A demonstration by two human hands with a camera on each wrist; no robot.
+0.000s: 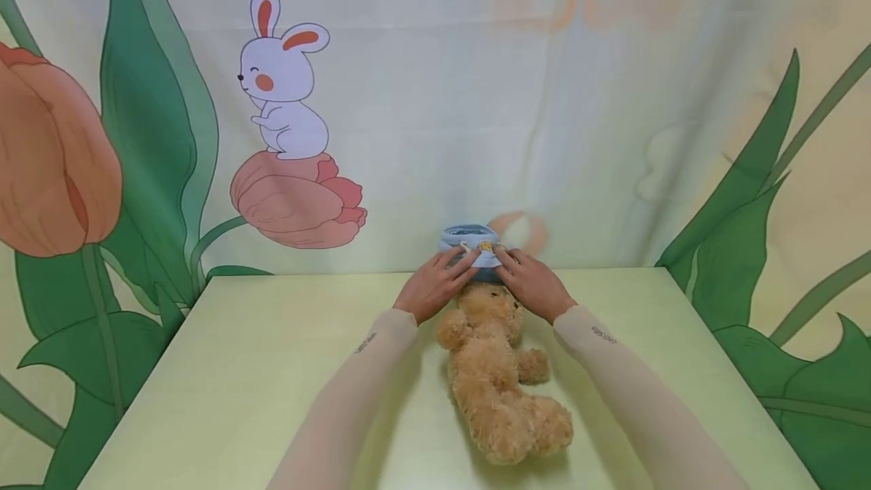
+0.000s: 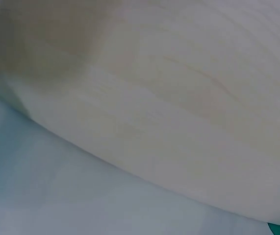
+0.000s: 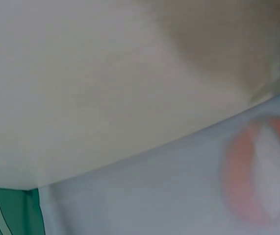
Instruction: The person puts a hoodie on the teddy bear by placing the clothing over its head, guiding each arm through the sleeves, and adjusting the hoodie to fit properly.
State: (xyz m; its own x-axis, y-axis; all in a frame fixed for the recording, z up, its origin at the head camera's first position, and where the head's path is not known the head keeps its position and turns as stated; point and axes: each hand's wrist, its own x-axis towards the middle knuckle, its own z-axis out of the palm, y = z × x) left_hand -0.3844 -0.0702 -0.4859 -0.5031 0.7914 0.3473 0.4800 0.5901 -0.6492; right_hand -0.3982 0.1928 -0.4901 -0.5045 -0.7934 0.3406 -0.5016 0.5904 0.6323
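A fluffy tan teddy bear (image 1: 485, 373) lies on a pale green desk (image 1: 272, 392), its head toward the far edge and its feet toward the person. A blue cloth piece (image 1: 468, 237), perhaps a small garment, sits at the top of the bear's head, its opening facing away. The work looks under way but unfinished: the cloth reaches only the crown, while the face, arms and body are uncovered; whether it is going on or coming off, I cannot tell. The left hand (image 1: 438, 283) and the right hand (image 1: 535, 283) are close together, fingers bent over either side of the cloth, apparently gripping it; the thumbs are hard to make out.
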